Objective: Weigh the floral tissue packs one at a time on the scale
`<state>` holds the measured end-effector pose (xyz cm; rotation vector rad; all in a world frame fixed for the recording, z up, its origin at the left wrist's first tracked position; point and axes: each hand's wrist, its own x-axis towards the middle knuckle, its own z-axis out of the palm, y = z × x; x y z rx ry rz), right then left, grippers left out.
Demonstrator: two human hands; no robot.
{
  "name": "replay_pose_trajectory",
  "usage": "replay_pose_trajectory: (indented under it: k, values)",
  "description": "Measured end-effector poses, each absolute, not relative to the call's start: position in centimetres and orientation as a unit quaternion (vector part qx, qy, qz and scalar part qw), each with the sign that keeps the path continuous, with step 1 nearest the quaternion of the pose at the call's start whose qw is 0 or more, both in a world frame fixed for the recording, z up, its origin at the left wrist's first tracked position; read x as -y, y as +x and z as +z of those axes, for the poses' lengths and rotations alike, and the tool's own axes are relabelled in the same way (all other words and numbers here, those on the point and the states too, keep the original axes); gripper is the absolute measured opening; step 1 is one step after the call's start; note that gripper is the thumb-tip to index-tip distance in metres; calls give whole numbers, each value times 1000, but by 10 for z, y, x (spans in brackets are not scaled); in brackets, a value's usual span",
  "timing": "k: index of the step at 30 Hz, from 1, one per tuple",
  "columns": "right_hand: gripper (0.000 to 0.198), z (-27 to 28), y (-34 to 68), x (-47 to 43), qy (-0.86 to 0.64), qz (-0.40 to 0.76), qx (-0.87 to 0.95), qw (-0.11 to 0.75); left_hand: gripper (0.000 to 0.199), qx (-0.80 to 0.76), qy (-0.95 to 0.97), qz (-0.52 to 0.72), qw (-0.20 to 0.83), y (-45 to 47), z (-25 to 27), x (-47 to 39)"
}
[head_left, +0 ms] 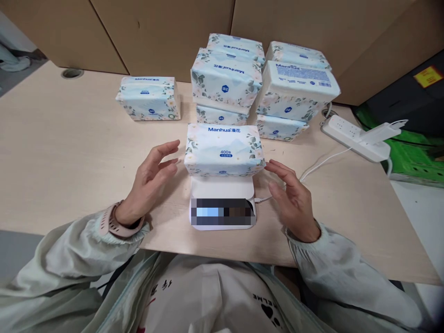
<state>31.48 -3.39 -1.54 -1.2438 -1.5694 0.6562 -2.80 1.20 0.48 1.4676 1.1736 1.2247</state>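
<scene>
A tissue pack (224,148) with a pale blue floral wrapper lies on a white digital scale (222,187), covering the scale's rear part. The scale's display is blurred out. To the left of the pack is my left hand (149,180), fingers apart and holding nothing, with a visible gap to the wrapper. On the other side, my right hand (291,199) is open too, its fingertips close to the pack's right end; whether they touch it I cannot tell. A white cable joins the scale on its right side.
Behind the scale stand stacked tissue packs (225,78), with another stack (298,88) to their right. A single tissue pack (149,99) sits at the back left. A white power strip (357,136) lies at the right, beside a green crate (419,152). Brown panels (173,37) border the table's back.
</scene>
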Motion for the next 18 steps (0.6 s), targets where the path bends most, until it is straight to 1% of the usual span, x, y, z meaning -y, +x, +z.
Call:
replay_pose_trajectory:
  k: [3,6,8,10,12,15,17,18]
  values:
    - [46,-12,316,37,-524,307,636,476,59,-458,593,477,459,-33,5,-15]
    - [60,-7,318,38,-512,370,639,439,67,-439,586,455,506,-35,-2,-17]
    - [70,2,316,35,-484,425,658,390,68,-406,587,437,547,-31,-6,-18]
    - [80,18,308,28,-453,479,677,328,63,-365,586,447,569,-25,-7,-17]
    - [91,39,292,17,-425,524,687,270,54,-343,558,512,556,-20,-2,-18]
    - [106,69,251,-7,-386,571,696,203,42,-374,468,637,484,-25,14,-22]
    - [111,77,216,-28,-346,587,710,179,35,-407,420,680,442,-39,23,-27]
    - [113,76,198,-40,-328,585,717,190,34,-427,417,683,420,-48,24,-30]
